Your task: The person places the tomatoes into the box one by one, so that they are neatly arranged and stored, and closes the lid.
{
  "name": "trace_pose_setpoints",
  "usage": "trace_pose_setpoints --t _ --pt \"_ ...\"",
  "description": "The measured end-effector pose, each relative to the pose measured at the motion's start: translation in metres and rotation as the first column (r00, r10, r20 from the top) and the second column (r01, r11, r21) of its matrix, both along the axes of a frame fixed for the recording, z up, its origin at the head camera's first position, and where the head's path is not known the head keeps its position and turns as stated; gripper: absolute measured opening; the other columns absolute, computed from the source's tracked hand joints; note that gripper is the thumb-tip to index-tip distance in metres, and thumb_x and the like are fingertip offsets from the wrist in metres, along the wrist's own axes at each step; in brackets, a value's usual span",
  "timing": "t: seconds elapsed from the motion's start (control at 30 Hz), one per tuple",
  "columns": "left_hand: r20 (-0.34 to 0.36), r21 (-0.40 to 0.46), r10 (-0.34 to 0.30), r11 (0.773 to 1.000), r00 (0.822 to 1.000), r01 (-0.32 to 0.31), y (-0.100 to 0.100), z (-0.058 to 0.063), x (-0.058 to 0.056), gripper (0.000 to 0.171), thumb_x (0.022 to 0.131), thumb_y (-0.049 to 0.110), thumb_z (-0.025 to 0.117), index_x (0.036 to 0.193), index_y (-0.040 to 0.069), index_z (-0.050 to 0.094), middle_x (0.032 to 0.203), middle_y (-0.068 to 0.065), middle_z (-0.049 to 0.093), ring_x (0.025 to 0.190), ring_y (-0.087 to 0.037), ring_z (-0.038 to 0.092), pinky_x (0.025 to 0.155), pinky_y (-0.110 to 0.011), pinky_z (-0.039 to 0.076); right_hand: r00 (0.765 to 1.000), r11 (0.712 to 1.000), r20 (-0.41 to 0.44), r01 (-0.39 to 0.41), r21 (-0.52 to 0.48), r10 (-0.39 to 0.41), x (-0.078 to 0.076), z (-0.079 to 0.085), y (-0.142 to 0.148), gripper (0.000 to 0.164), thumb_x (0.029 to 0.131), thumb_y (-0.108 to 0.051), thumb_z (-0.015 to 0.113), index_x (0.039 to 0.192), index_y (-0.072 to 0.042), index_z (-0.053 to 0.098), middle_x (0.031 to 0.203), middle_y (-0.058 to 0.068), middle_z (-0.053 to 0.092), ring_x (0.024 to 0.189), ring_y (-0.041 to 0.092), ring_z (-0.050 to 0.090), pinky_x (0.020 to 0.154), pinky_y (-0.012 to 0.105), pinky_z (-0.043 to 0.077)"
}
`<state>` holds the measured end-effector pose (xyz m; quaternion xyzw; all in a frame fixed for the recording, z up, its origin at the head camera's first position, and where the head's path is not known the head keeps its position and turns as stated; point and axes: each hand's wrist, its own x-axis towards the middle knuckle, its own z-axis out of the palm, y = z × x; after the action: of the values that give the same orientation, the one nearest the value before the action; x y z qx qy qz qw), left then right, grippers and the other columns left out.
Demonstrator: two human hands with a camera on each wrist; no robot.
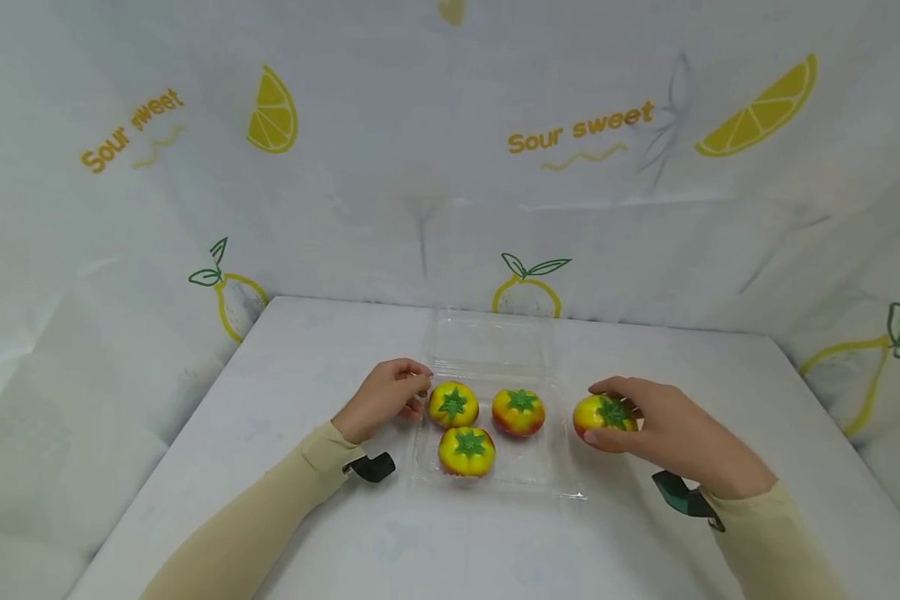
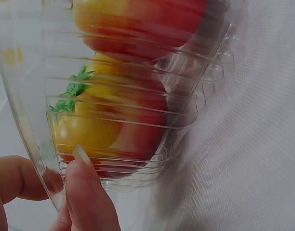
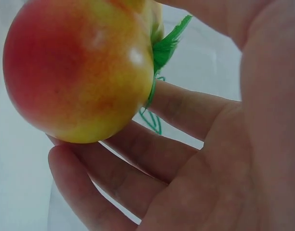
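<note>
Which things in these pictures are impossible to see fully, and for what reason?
Head view: part of the held tomato, hidden by the right hand.
Left wrist view: the upper tomato, cut by the top edge; part of the left hand, cut by the picture's edges.
Right wrist view: the tip of the thumb, cut by the top edge.

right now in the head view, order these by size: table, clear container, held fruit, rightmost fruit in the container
1. Table, by far
2. Clear container
3. Held fruit and rightmost fruit in the container: about alike, and the right hand partly covers the held one, so unranked
</note>
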<state>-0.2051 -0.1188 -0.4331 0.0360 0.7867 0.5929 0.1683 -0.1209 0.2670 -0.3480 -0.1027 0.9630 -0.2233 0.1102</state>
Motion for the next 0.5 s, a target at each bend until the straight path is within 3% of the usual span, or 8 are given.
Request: trace_pose_setpoints --t 0.2,0.5 --pt "-0.005 -0.004 -0.001 1.000 1.000 0.001 0.000 0.000 0.002 0.034 0.106 0.026 0.064 0.130 0.003 0.070 0.109 -0.012 0.073 0.077 -0.019 0.068 0.070 -0.028 0.065 0.998 0.998 -0.051 -0.046 -0.035 0.044 0.001 0.004 -0.017 0.070 0.089 -0.061 0.082 0.140 -0.016 0.067 0.117 -0.004 0.073 0.102 0.017 0.063 0.086 0.037 0.057" --pt "-0.009 -0.007 0.000 1.000 1.000 0.000 0.001 0.001 0.002 0.034 0.106 0.025 0.063 0.130 0.001 0.070 0.106 -0.013 0.073 0.075 -0.019 0.068 0.069 -0.028 0.065 0.996 0.995 -0.042 -0.082 -0.060 0.080 -0.001 0.006 -0.041 0.067 0.089 -0.059 0.083 0.140 -0.018 0.067 0.120 -0.004 0.072 0.103 0.014 0.063 0.090 0.039 0.058"
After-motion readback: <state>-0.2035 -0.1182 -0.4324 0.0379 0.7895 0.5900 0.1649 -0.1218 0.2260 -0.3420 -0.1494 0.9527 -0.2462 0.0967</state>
